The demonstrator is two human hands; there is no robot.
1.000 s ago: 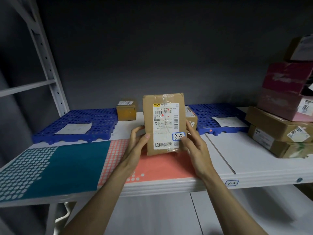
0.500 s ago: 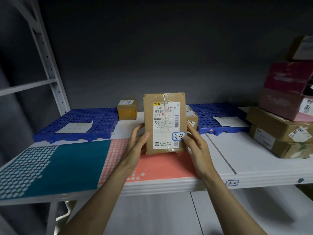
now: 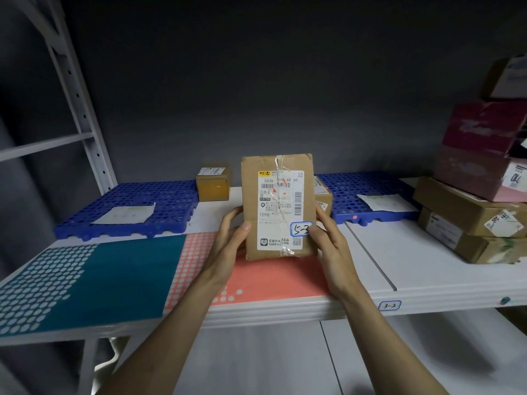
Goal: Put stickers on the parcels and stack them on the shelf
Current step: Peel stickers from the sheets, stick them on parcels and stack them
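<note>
**Q:** What is behind the fingers (image 3: pixel 228 223)?

**A:** A plain dark grey wall (image 3: pixel 256 81), dimly lit and darker toward the top.

**Q:** And the furniture?

**A:** White metal shelving. Its shelf (image 3: pixel 427 266) lies under the fingers, partly covered by a teal and coral dotted panel (image 3: pixel 114 275). Far left of the fingers, a perforated white upright (image 3: pixel 82 109) rises. Blue perforated plastic mats lie beyond the fingers, one to the left (image 3: pixel 128 206) and one to the right (image 3: pixel 370 189). A lower white board (image 3: pixel 256 360) shows beneath.

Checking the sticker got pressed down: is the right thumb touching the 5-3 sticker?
Touching. The head view shows the right hand thumb tip overlapping the sticker's right edge on the parcel.
</note>
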